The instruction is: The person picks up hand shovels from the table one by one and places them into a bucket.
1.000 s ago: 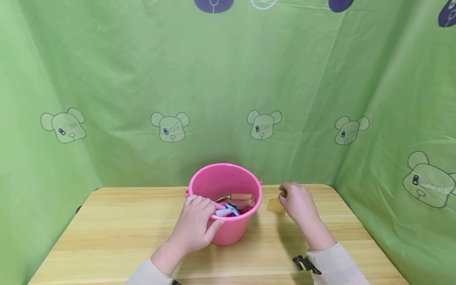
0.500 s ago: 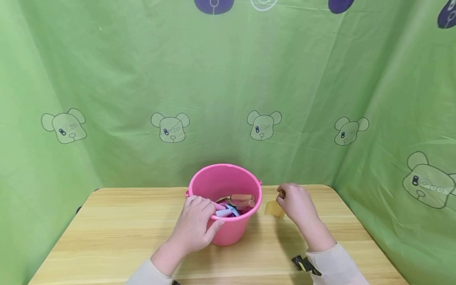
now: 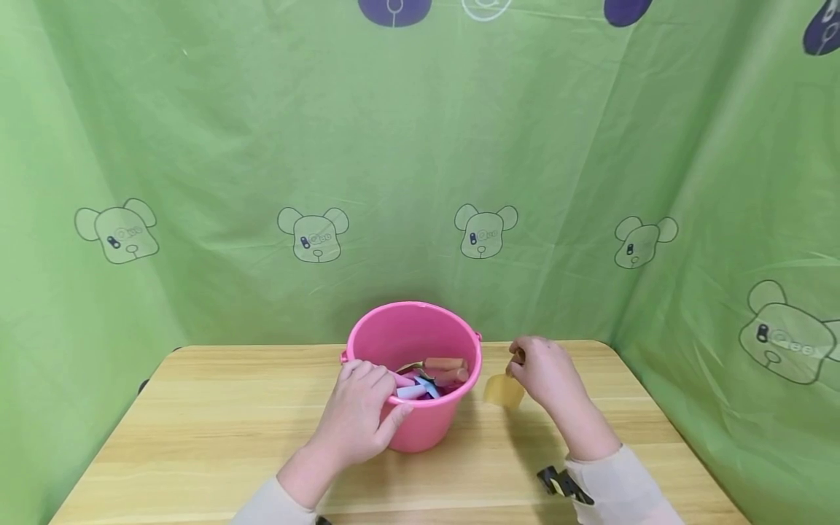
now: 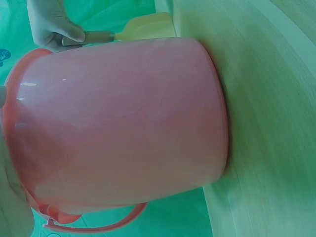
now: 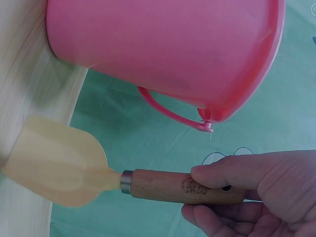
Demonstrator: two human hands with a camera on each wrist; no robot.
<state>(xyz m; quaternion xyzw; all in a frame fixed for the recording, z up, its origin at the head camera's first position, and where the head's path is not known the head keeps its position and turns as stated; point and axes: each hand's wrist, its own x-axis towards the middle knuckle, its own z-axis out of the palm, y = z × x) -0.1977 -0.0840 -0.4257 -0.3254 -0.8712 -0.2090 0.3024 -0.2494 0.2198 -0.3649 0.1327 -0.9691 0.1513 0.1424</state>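
A pink bucket stands upright on the wooden table. My left hand grips its near left rim, fingers over the edge and thumb outside. To the right of the bucket, my right hand holds a small yellow shovel by the end of its wooden handle, thumb on one side and fingers on the other. The blade hangs downward with its tip at the tabletop, apart from the bucket. In the left wrist view, the bucket partly covers the shovel.
Inside the bucket lie several things, among them wooden handles and a light blue piece. The bucket's handle hangs at its far side. Green printed curtains surround the table at the back and sides.
The shovel's blade has swung slightly left toward the bucket, showing more of its face. My right hand has shifted a little left. The left hand and bucket stay put.
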